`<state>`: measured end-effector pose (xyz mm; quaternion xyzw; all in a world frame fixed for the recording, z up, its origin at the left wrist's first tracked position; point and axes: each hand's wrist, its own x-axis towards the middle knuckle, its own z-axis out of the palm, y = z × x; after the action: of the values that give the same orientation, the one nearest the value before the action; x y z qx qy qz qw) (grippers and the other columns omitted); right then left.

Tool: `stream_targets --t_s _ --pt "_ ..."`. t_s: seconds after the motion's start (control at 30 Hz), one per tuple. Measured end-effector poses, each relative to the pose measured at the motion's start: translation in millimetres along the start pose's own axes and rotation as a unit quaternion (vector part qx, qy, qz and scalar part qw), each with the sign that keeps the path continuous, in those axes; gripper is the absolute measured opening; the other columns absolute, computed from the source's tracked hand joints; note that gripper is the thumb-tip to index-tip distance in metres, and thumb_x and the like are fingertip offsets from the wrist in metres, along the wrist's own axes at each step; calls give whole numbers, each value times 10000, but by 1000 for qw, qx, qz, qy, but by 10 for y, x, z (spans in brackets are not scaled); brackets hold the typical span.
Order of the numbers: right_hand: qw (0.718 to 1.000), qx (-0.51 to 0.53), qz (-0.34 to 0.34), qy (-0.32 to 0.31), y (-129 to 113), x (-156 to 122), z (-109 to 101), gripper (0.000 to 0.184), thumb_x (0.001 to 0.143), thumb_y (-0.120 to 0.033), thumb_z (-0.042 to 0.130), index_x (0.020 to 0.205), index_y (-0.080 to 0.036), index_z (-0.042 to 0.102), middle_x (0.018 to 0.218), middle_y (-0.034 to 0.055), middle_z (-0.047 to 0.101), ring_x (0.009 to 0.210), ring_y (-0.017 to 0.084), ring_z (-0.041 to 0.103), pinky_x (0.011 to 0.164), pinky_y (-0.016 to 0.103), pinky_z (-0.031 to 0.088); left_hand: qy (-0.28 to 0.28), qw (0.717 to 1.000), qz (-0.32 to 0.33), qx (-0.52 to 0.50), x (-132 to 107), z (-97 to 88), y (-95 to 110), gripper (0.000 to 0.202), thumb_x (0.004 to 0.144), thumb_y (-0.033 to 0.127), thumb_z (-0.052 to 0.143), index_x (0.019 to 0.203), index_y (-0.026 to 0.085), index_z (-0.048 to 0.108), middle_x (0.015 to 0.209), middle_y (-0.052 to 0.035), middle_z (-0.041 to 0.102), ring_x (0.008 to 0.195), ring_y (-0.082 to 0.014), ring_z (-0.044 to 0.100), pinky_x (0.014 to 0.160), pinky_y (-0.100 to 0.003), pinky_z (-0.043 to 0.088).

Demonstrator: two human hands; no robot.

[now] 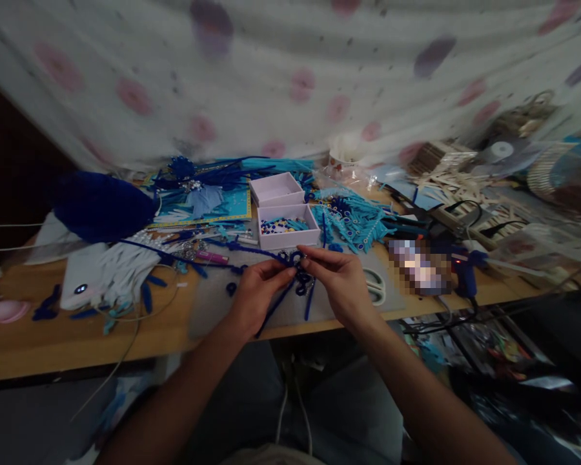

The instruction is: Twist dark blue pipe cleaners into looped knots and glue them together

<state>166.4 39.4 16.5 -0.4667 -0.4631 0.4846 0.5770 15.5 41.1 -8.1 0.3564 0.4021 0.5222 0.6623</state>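
Well, at twelve o'clock a spotted curtain (271,71) is hanging beyond a table (169,349), whose near edge is running past six. A grey mat (210,313) is lying on it at the clock's centre. Toward ten, a fluffy dark-blue bundle (104,206) is resting on the table, while toward two some pale sticks (472,190) are spreading in a loose heap. Closer in, between one and two, a light-blue pile (358,226) is sprawling beside the boxes.

Over the mat, the left hand (259,287) is coming in from eight and the right hand (341,281) from four; they are nearly meeting, and thumb and fingers of each are pinching the blue piece (301,284) between them. At twelve from it, a white box (290,241) is standing, with a second box (275,190) sitting just behind. Well out at three, a glue gun (465,274) is showing a red light; nearer, scissors (375,287) are lying just past the right hand.

The piece is forming small loops; whether the dark stems (275,311) trailing toward seven are joining it, I cannot tell. Toward nine, a pink tube (212,257) is lying near the left hand. Smallest of all, colourful beads (275,226) are filling part of the nearer box
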Motion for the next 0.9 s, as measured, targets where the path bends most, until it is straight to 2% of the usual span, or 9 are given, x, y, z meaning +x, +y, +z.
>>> stream_targets --t_s 0.17,0.43,0.7,0.83,0.9 --pt "1000 1 5 -3 2 7 17 251 678 -295 842 928 -271 838 980 38 821 942 257 750 890 397 562 2 1000 2 -10 -3 -1 -31 215 621 295 906 754 164 800 713 -21 707 650 -115 559 658 -264 430" --pt "1000 -13 -5 -4 3 11 32 253 697 -281 822 949 -269 837 977 37 822 923 251 747 873 384 555 28 999 18 -20 11 29 -31 203 630 300 908 709 159 785 674 -3 691 644 -98 558 639 -234 428" --pt "1000 17 14 -18 -43 49 59 244 698 -346 838 929 -270 840 986 32 821 998 257 733 912 381 549 50 997 25 -54 2 86 -9 216 596 295 916 669 167 757 656 4 678 636 -106 575 654 -245 462" --pt "997 44 64 -23 -39 66 44 233 741 -377 798 942 -267 840 1014 39 813 915 214 724 802 328 547 51 997 17 -61 -8 98 -3 203 602 281 905 655 168 745 638 12 665 620 -103 562 645 -247 455" --pt "997 31 60 -25 -35 65 44 255 722 -378 817 945 -256 840 989 46 813 880 211 719 780 330 547 54 996 13 -65 -11 100 -8 196 600 272 902 676 168 754 666 8 683 635 -106 573 661 -251 459"
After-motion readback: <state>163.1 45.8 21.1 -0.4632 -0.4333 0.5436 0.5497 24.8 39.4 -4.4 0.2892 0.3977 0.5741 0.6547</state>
